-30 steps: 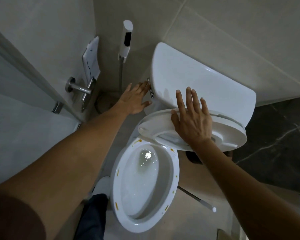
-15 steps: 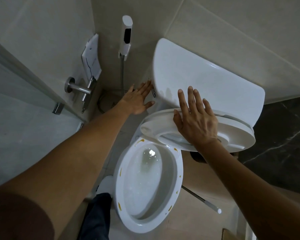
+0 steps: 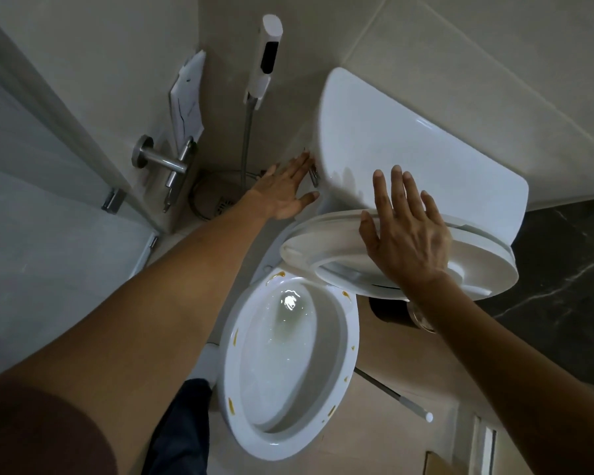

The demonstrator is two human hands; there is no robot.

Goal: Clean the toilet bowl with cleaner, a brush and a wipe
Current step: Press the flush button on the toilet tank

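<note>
The white toilet bowl (image 3: 348, 341) stands open below me, with orange-brown stains dotted along its rim and water swirling inside. Its seat and lid (image 3: 326, 245) are raised against the white tank (image 3: 391, 149). My right hand (image 3: 407, 234) lies flat on the raised lid with straight, spread fingers. My left hand (image 3: 287, 192) reaches to the tank's left side, its straight fingertips at the small metal flush lever (image 3: 314, 176). A brush handle (image 3: 396, 399) with a white tip lies on the floor right of the bowl.
A bidet sprayer (image 3: 266, 56) hangs on the wall corner with its hose running down. A metal door handle (image 3: 167, 162) and glass door are at the left. A dark bin (image 3: 388, 308) sits under the lid's edge. My dark trouser leg (image 3: 182, 426) is left of the bowl.
My left fingertips have slid closer onto the flush lever. The water in the bowl has started swirling. My right hand has stayed flat on the lid.
</note>
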